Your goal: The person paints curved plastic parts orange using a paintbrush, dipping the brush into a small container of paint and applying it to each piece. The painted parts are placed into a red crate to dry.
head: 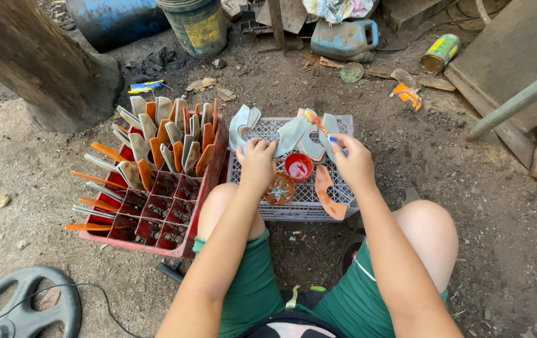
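Right hand [354, 164] has its grip clamped on a small brush [320, 127], near the white crate's [306, 199] far edge. Left hand [257, 160] pinches a grey curved piece [291, 134] beside the red paint cup [298, 166].

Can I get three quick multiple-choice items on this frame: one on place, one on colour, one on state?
1. Where is the red divided crate?
A. Left of the white crate
B. On top of the white crate
C. Behind the blue drum

2. What colour is the paint in the small cup?
A. Green
B. Red-orange
C. White

3. What is the right hand doing?
A. Resting empty on a knee
B. Lifting the jug
C. Holding a brush over a grey metal piece

Answers: 1 A, it sits on the ground beside the white crate; 2 B, the cup shows red-orange; 3 C, the brush is gripped while the left hand steadies the grey metal piece.
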